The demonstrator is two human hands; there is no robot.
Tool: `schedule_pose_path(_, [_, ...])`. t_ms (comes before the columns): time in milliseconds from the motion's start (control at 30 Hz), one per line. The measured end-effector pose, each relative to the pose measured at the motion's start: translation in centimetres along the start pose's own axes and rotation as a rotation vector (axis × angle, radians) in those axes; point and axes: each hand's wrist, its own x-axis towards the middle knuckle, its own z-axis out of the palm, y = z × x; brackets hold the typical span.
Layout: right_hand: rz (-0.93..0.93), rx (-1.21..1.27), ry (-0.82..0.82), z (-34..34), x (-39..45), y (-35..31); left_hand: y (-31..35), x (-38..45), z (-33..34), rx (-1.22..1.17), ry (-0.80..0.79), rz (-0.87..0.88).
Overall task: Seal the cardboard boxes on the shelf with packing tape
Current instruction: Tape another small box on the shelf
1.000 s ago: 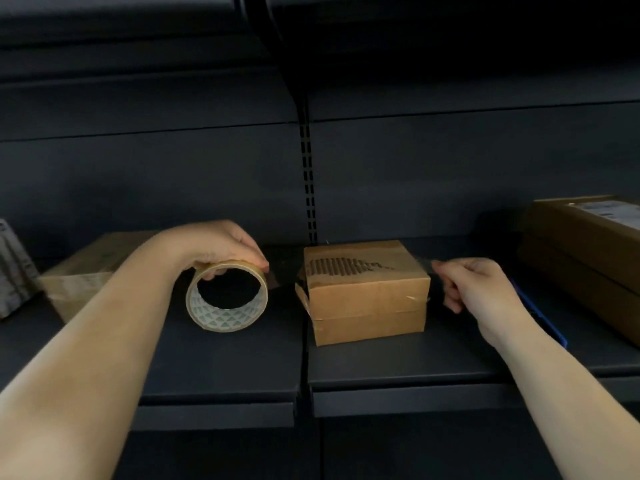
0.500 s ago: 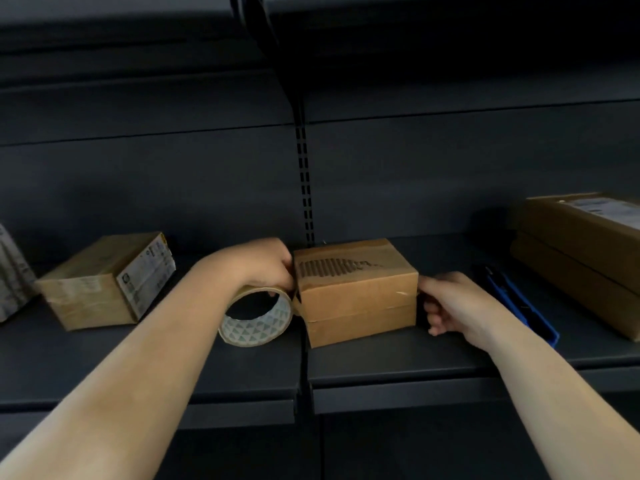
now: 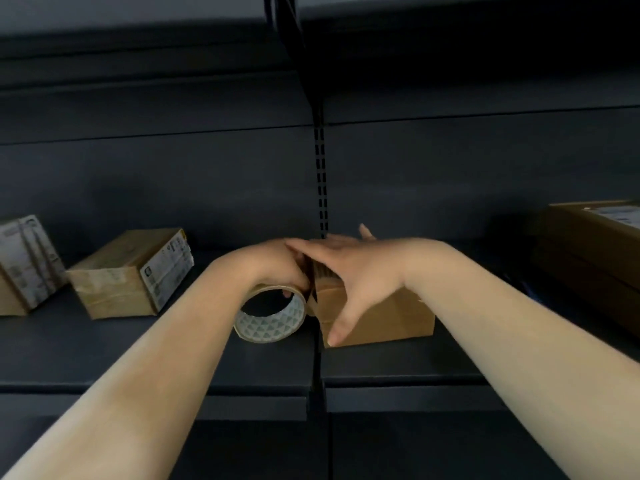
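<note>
Cardboard box (image 3: 381, 317) under flat, spread right hand (image 3: 349, 271); left hand (image 3: 273, 268) grips tape roll (image 3: 270, 317) beside it.

Open shelf (image 3: 207, 355) is left between the labelled box (image 3: 131, 271) at left and the tape roll (image 3: 270, 320); the right is blocked by stacked boxes (image 3: 595, 258).

Both forearms are bare to the frame's edge; left hand (image 3: 273, 268) and right hand (image 3: 349, 271) wear no gloves, rings or watch.
</note>
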Motion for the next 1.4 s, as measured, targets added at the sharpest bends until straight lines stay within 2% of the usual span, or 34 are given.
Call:
schedule_pose_path(133, [0.04,0.067,0.061,0.9,1.4,1.0,-2.2,-0.8,-0.6,-0.217,-0.07,0.015])
schedule_pose_path(267, [0.006,0.189,0.128,0.8,0.7,2.0,-7.4,-2.9,-1.5,-0.912,-0.283,0.196])
schedule_pose_path(367, [-0.066,0.367,0.173,0.3,-0.3,2.7,-9.7,-4.1,-2.1,-1.136,-0.268,0.385])
schedule_pose_path(633, [-0.204,0.619,0.328,0.5,-1.4,3.6,-6.7,-5.8,-5.9,-0.947,-0.056,0.275])
schedule_pose_path(800, [-0.229,0.732,0.41,0.9,-1.7,4.2,-4.0,-5.8,-7.9,-0.977,0.051,0.172])
schedule_pose_path(1033, [-0.285,0.871,0.505,1.6,-1.9,4.5,-0.2,-6.1,-11.0,-0.647,0.082,0.046])
schedule_pose_path(1167, [-0.299,0.967,0.561,2.1,-2.2,5.0,-0.3,-5.7,-10.5,-0.635,0.051,0.024])
schedule_pose_path(1400, [-0.3,1.072,0.62,2.8,-2.4,5.7,-1.4,-4.0,-7.8,-0.454,0.022,-0.045])
